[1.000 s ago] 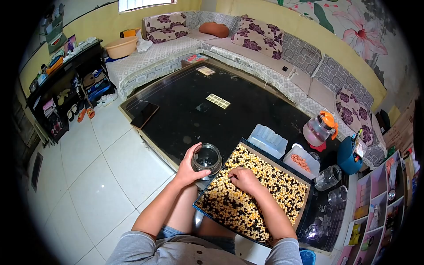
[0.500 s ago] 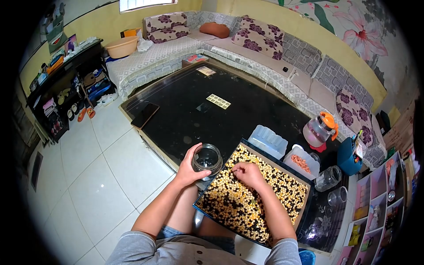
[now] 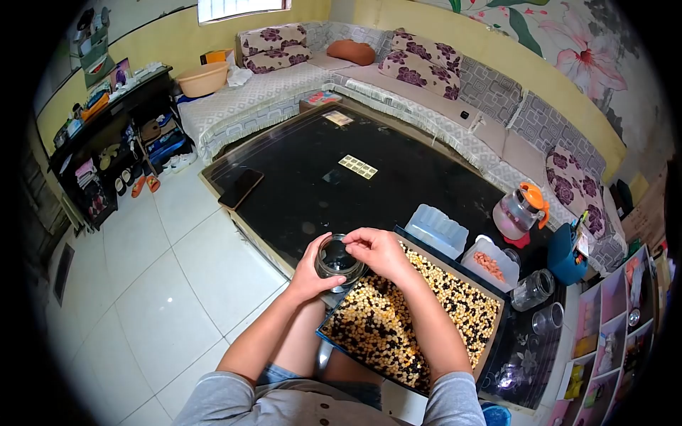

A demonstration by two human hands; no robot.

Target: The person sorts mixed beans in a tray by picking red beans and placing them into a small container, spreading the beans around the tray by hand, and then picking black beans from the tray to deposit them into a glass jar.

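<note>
My left hand [image 3: 313,273] is wrapped round a clear glass jar [image 3: 339,268], which stands upright with its mouth upward, beside the tray. Over the jar's rim is my right hand [image 3: 376,251], its fingertips pinched together; whatever they hold is too small or hidden to make out. Under my right forearm lies a shallow tray [image 3: 499,312] with a dark rim, spread with mixed kernels [image 3: 369,319], pale yellow and black. A few dark bits seem to lie at the jar's bottom.
Past the tray are a clear plastic box [image 3: 437,231], a tub of pinkish pieces [image 3: 465,263], a jug with orange lid [image 3: 518,211] and two glass containers at right. A phone [image 3: 241,189] and a blister-like card [image 3: 358,167] lie on the black table [image 3: 298,156].
My right hand has moved left and up from the kernels in the tray to the jar's mouth. My left hand still holds the jar. The view has shifted slightly.
</note>
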